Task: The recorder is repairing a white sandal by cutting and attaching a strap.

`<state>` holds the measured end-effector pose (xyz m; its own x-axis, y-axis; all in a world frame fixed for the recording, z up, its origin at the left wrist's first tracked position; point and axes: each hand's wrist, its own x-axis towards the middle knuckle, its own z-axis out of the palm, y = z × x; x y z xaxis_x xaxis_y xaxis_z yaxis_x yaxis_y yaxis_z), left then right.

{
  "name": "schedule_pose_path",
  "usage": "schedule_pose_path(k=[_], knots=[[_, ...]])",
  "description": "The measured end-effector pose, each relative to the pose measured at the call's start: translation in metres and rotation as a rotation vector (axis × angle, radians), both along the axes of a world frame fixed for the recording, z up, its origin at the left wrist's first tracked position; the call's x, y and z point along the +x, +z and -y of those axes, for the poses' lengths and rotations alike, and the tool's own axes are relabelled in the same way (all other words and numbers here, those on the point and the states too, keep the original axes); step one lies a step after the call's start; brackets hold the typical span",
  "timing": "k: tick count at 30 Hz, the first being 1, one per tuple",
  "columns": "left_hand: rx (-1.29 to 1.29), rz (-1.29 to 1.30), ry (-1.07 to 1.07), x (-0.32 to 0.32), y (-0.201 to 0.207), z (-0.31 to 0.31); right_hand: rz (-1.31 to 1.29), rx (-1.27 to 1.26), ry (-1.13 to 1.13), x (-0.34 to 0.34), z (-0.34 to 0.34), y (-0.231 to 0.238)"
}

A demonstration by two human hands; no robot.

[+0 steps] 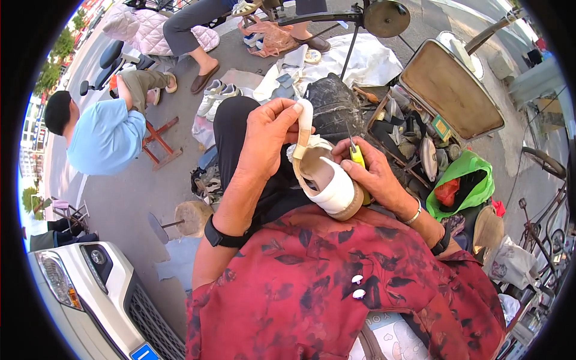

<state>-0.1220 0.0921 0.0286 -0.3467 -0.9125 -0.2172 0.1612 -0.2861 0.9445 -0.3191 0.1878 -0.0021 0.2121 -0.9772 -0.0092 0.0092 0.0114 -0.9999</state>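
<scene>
A white shoe (329, 191) with a tan sole edge is held up over my lap, its opening facing up. Its white strap (305, 123) rises from the side, and my left hand (266, 135) pinches the upper end between thumb and fingers. My right hand (375, 174) is closed around a small yellow-green cutter (357, 157) with a thin tip pointing upward. That hand's fingers also rest beside the shoe's toe; whether they grip it too I cannot tell.
An open box of tools and scraps (399, 129) lies at the right, near a green bag (465, 180). A black bundle (333, 105) and white cloth (354, 57) lie ahead. One person (105, 141) sits at the left; a white car (102, 288) stands lower left.
</scene>
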Motion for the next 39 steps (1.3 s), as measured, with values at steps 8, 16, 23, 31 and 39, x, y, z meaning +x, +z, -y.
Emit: schedule_pose_path(k=[8, 16, 23, 31, 39], knots=[[0.098, 0.009, -0.071, 0.019, -0.030, 0.017, -0.286, -0.055, 0.163, 0.023, 0.008, -0.004], [0.078, 0.077, -0.131, 0.024, -0.052, 0.004, -0.217, 0.059, 0.129, 0.020, 0.009, -0.015], [-0.008, 0.002, -0.317, 0.031, -0.045, 0.006, -0.197, 0.162, 0.160, 0.017, 0.016, -0.020], [0.025, 0.030, -0.397, 0.026, -0.053, 0.021, -0.139, 0.219, 0.086, 0.013, 0.012, -0.011], [0.261, -0.258, -0.129, 0.021, -0.064, 0.016, -0.090, 0.360, -0.047, 0.005, 0.023, -0.001]])
